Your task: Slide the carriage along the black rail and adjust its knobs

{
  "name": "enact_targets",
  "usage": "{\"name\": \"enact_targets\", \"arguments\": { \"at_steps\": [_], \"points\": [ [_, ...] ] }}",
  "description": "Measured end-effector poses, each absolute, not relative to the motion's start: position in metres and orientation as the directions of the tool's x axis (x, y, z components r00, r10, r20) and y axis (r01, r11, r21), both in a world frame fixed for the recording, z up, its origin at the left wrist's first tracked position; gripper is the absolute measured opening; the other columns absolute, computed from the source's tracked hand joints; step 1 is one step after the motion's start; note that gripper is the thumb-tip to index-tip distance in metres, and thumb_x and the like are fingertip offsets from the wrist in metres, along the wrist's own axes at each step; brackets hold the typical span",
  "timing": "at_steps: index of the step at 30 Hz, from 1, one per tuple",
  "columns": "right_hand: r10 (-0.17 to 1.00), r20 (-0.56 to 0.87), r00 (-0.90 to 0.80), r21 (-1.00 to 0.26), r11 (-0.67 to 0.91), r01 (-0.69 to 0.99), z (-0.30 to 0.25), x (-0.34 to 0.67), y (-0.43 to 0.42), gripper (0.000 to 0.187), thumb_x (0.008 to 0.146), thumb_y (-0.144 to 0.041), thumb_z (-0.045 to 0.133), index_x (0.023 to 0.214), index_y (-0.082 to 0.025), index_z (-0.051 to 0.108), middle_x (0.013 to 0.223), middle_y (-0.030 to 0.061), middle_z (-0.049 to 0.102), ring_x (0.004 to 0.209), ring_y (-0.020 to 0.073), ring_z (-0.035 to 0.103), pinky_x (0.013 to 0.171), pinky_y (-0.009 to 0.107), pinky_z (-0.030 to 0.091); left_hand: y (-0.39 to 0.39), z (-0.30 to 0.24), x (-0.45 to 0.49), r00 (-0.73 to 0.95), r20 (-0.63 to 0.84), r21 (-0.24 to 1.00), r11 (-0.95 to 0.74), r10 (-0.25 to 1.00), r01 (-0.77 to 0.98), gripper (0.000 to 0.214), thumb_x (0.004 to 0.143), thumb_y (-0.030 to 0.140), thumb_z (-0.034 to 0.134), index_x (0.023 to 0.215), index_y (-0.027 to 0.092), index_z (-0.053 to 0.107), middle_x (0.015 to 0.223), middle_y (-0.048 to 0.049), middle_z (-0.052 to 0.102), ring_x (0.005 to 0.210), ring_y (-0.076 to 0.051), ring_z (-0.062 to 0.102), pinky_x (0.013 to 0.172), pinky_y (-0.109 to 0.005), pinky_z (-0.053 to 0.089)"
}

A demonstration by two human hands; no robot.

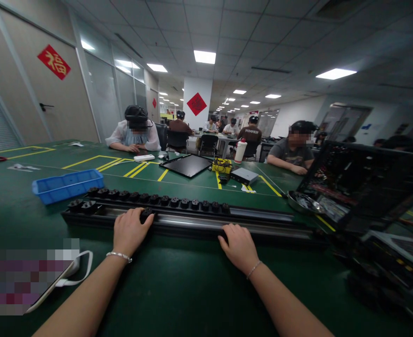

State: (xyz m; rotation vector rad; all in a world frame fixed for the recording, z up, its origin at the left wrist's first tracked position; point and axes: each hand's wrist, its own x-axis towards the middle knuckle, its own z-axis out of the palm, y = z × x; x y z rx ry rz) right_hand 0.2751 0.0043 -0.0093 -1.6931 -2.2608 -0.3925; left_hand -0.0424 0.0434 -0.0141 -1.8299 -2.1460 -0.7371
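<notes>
A long black rail (pixel 192 220) with a silver strip lies across the green table (pixel 178 285) in front of me. A row of several black round knobs (pixel 164 200) sits along its far side. My left hand (pixel 131 231) rests on the rail, fingers curled over one black knob (pixel 146 215) at its near edge. My right hand (pixel 239 245) lies on the rail's front edge further right, fingers bent over it and partly hidden.
A blue plastic tray (pixel 68 185) stands at the left. A phone with a white strap (pixel 66 276) lies near my left arm. A metal bowl (pixel 303 202) and an open black computer case (pixel 364 187) stand at the right. Other people sit across the table.
</notes>
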Motion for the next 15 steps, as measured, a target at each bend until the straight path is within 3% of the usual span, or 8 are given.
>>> {"name": "enact_targets", "arguments": {
  "at_steps": [4, 8, 12, 15],
  "points": [
    [0.89, 0.373, -0.263, 0.024, 0.274, 0.962, -0.0085, 0.2769, 0.0053, 0.023, 0.085, -0.033, 0.045, 0.101, -0.021, 0.058, 0.093, 0.0057, 0.061, 0.088, 0.0192, 0.053, 0.076, 0.032, 0.035, 0.0431, -0.0132, -0.0422, -0.192, 0.462, 0.23, 0.093, 0.866, 0.969, 0.049, 0.079, 0.054, 0.037, 0.102, 0.016, 0.06, 0.1, -0.0115, 0.065, 0.095, -0.027, 0.057, 0.087, -0.039, 0.037],
    [0.862, 0.396, -0.317, 0.015, 0.339, 0.94, -0.0112, 0.2784, 0.0029, 0.037, 0.083, -0.023, 0.047, 0.12, -0.029, 0.051, 0.103, 0.0047, 0.061, 0.098, 0.0191, 0.052, 0.094, 0.038, 0.03, 0.0428, -0.0123, -0.0417, -0.193, 0.446, 0.227, 0.098, 0.874, 0.969, 0.051, 0.079, 0.055, 0.037, 0.104, 0.017, 0.06, 0.102, -0.0116, 0.065, 0.096, -0.028, 0.057, 0.087, -0.04, 0.036],
    [0.818, 0.438, -0.374, 0.042, 0.396, 0.917, -0.0138, 0.2766, 0.0005, 0.05, 0.079, -0.021, 0.05, 0.128, -0.03, 0.045, 0.138, 0.0026, 0.041, 0.128, 0.0223, 0.03, 0.105, 0.044, 0.017, 0.0417, -0.0113, -0.0413, -0.191, 0.439, 0.241, 0.09, 0.878, 0.966, 0.053, 0.079, 0.056, 0.036, 0.105, 0.016, 0.06, 0.102, -0.0118, 0.065, 0.097, -0.029, 0.057, 0.088, -0.041, 0.036],
    [0.823, 0.396, -0.407, 0.021, 0.435, 0.9, -0.0133, 0.2745, -0.0001, 0.057, 0.079, -0.023, 0.048, 0.135, -0.029, 0.036, 0.139, 0.0022, 0.041, 0.13, 0.0211, 0.028, 0.108, 0.046, 0.013, 0.0409, -0.0107, -0.041, -0.185, 0.442, 0.248, 0.078, 0.878, 0.966, 0.055, 0.079, 0.058, 0.036, 0.105, 0.017, 0.06, 0.102, -0.012, 0.066, 0.097, -0.03, 0.058, 0.089, -0.043, 0.036]
  ]
}}
